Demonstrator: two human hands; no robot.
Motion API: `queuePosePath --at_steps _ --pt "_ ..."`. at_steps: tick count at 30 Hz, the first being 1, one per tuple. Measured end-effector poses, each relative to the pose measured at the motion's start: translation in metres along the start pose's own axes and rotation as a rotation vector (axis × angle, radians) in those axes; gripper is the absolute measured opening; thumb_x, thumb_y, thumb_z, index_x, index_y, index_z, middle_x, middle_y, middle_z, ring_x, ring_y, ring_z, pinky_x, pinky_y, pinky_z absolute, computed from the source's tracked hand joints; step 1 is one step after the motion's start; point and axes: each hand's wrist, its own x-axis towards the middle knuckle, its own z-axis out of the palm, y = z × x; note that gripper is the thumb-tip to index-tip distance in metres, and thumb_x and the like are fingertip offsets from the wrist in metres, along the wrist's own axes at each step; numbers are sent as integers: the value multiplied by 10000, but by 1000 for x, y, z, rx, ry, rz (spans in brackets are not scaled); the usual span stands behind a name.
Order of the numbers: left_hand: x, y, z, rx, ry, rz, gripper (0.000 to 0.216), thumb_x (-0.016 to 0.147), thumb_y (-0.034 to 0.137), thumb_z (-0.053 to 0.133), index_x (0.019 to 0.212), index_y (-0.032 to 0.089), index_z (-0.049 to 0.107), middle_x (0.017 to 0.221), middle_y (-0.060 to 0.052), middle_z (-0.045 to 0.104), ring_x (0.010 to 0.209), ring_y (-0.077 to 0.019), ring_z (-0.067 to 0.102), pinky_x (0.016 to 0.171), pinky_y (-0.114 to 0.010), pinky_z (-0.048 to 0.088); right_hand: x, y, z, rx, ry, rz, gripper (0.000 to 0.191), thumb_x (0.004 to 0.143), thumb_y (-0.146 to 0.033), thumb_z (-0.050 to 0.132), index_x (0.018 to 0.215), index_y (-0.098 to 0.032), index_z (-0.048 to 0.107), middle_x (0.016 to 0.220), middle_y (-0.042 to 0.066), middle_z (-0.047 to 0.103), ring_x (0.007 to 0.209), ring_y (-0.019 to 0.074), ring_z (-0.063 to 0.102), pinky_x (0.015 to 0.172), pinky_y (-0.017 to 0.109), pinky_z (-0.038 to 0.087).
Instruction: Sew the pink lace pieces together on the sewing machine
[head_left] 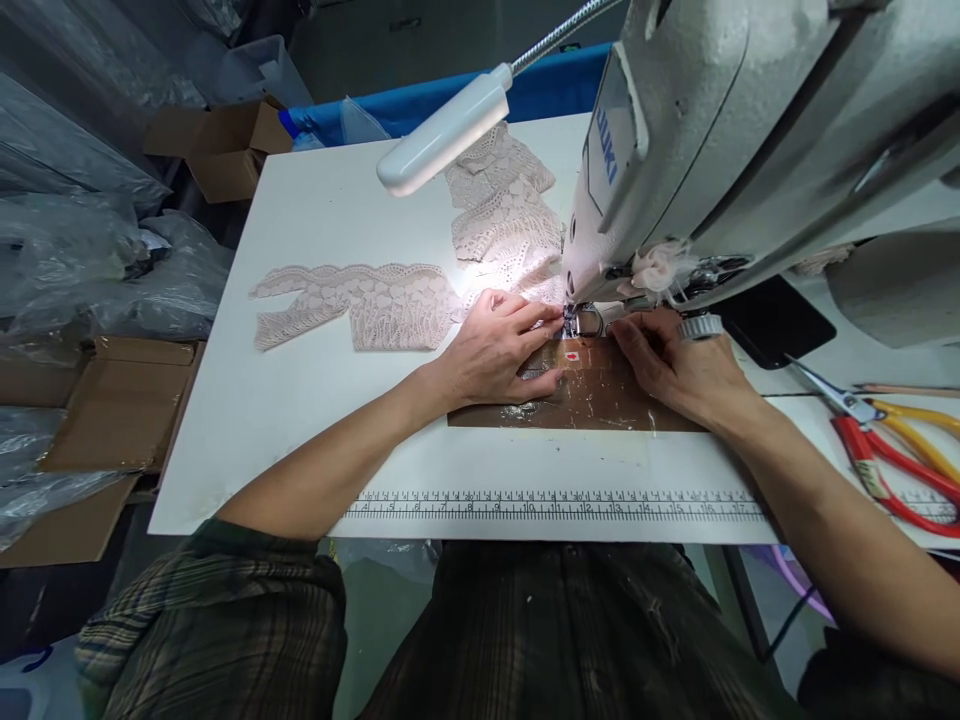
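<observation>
Most of the pale lace (397,312) lies on the white worktop (300,430), one part flat to the left with a split end, another bunched up beyond the left hand (499,350), left of the sewing machine (697,150). Left hand: palm down, fingers spread and extended over the near edge of the lace, tips just beside the metal foot (574,322); no grip closed around anything observed. Right hand (679,360): on the other side of the foot, fingers bent, thumb and forefinger close together; whether they hold anything cannot be told. A brown plate (615,395) lies under and between the hands. A lamp (442,135) hangs above the lace. Right of the right hand: a dark phone (776,318) and, nearer the edge, red-handled pliers (862,455).
</observation>
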Motion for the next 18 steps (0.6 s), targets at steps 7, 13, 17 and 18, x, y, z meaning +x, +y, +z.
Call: queuePosePath --at_steps 7,13,17,18 --pt "2 0 -4 -30 -56 -54 492 951 465 517 1353 187 581 1354 -122 644 1168 -291 618 984 -488 427 6 3 -7 60 -8 18 356 926 -488 445 829 -226 665 623 40 536 563 205 499 552 343 352" --pt "0 5 -1 48 61 -139 465 946 415 527 1354 194 551 1368 -171 600 1195 -321 584 980 -531 424 7 7 1 -1 -2 -5 301 940 -456 468 903 -231 666 761 76 641 649 239 566 597 365 398" --pt "11 -9 3 139 127 -274 434 961 431 490 1308 178 553 1323 -195 604 1097 -346 599 898 -552 439 5 7 9 -99 42 -76 332 954 -450 453 979 -208 678 951 126 698 725 273 620 613 386 417" --pt "17 -18 4 123 99 -286 408 967 449 478 1253 178 583 1263 -187 630 1056 -342 609 884 -551 445 4 8 10 -111 51 -91 350 961 -454 440 991 -200 680 962 132 699 706 270 619 604 389 418"
